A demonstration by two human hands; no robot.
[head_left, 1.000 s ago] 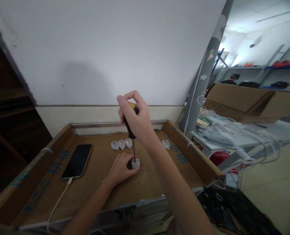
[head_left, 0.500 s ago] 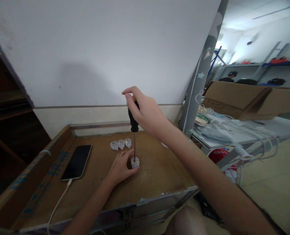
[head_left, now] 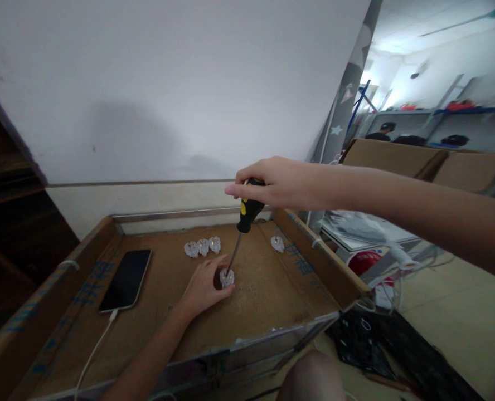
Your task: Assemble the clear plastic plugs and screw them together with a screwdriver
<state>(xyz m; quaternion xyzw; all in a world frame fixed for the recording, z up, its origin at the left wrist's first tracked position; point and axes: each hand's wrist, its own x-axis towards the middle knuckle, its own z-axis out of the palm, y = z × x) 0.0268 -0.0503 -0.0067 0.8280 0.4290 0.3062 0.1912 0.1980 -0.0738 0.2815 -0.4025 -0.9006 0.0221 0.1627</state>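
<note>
The left hand steadies a clear piece between thumb and fingers, below the right hand gripping a screwdriver.

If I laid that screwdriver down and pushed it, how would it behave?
The screwdriver is probably stiff, given its straight, thin shaft. Its bulky handle likely makes that end heavier. That rounded handle might also let it roll.

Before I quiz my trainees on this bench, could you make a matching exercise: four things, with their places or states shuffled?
1. Phone
2. Screwdriver
3. Left hand
4. Three clear parts

A. Held in the right hand
B. Side by side in a row
C. At the single part under the tool's tip
D. Attached to a white cable

Pairs: 1-D, 2-A, 3-C, 4-B
</note>
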